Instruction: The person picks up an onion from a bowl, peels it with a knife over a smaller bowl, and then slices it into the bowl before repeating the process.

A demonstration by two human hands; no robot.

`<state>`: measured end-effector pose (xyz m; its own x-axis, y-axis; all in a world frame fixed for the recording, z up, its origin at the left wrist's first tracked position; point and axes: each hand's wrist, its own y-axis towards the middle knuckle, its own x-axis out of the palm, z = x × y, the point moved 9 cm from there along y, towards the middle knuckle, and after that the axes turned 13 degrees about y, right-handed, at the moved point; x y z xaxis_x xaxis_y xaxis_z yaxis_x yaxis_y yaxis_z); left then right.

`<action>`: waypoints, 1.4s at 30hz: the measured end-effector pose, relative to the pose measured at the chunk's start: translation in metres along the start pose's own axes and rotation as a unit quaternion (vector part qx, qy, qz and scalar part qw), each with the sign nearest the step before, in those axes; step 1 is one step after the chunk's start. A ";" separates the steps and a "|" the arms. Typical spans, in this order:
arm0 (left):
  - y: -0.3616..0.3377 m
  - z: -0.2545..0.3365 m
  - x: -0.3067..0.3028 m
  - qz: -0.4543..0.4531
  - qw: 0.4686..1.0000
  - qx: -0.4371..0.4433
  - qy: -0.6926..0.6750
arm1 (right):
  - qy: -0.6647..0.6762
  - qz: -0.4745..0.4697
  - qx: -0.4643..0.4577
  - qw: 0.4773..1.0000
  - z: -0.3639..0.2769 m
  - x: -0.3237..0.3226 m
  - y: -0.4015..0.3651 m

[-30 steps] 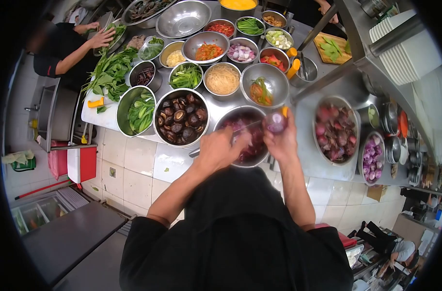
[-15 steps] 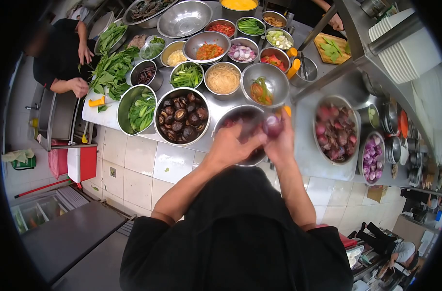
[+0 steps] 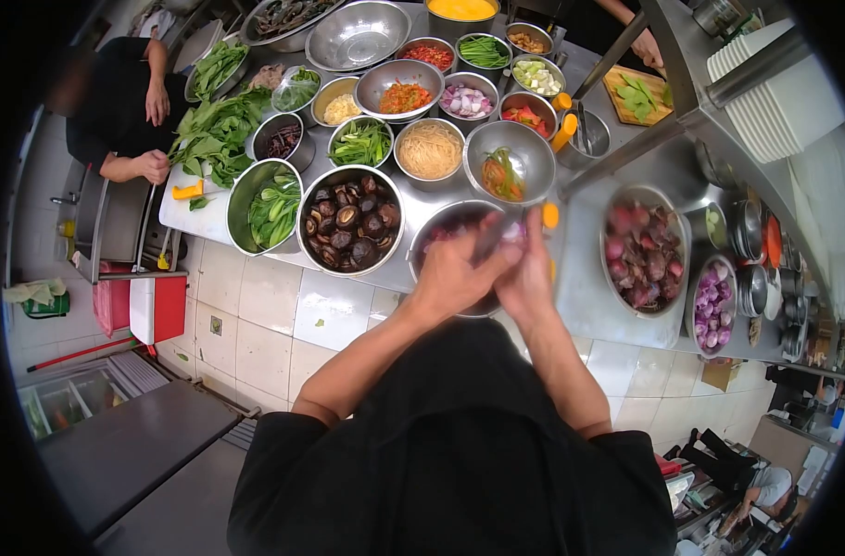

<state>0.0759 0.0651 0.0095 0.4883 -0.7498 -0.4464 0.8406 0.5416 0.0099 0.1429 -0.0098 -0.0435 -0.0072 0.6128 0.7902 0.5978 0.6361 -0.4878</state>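
Note:
My left hand (image 3: 447,276) is closed around a dark blade, which looks like a knife (image 3: 487,239), smeared by motion. Facing it, my right hand (image 3: 527,278) grips a red onion (image 3: 512,233), mostly covered by the fingers. Both hands are above a steel bowl (image 3: 419,226) with purple-red pieces inside, partly hidden by my left hand. To the right, unpeeled red onions (image 3: 640,250) fill a large metal bowl. Beyond them, an oval bowl holds peeled purple onions (image 3: 712,306).
Dark mushrooms (image 3: 348,218), leafy greens (image 3: 274,208), noodle-like strands (image 3: 429,150) and several other bowls crowd the counter. A metal post (image 3: 603,157) rises at the right. One co-worker's hand (image 3: 152,167) is by greens at left; another's hand (image 3: 647,48) is near a cutting board (image 3: 637,93).
My right hand has tipped and shifted slightly left, so its fingers cover more of the onion. The dark blade shows more plainly beside it. The left co-worker's upper hand has moved.

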 end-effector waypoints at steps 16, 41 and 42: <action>-0.002 0.003 -0.001 -0.029 0.995 -0.047 -0.079 | -0.107 -0.027 -0.115 0.987 -0.014 0.021 -0.009; -0.009 -0.037 -0.017 -0.012 0.983 -0.054 0.177 | 0.009 -0.072 -0.095 0.993 -0.028 0.005 0.005; -0.008 -0.039 -0.017 -0.009 0.982 -0.046 0.184 | 0.007 -0.080 -0.092 0.992 -0.027 0.007 0.004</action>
<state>0.0516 0.0880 -0.0177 0.3406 -0.5805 -0.7396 0.8156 0.5738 -0.0747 0.1672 -0.0157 -0.0305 -0.1036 0.5032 0.8579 0.7265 0.6274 -0.2803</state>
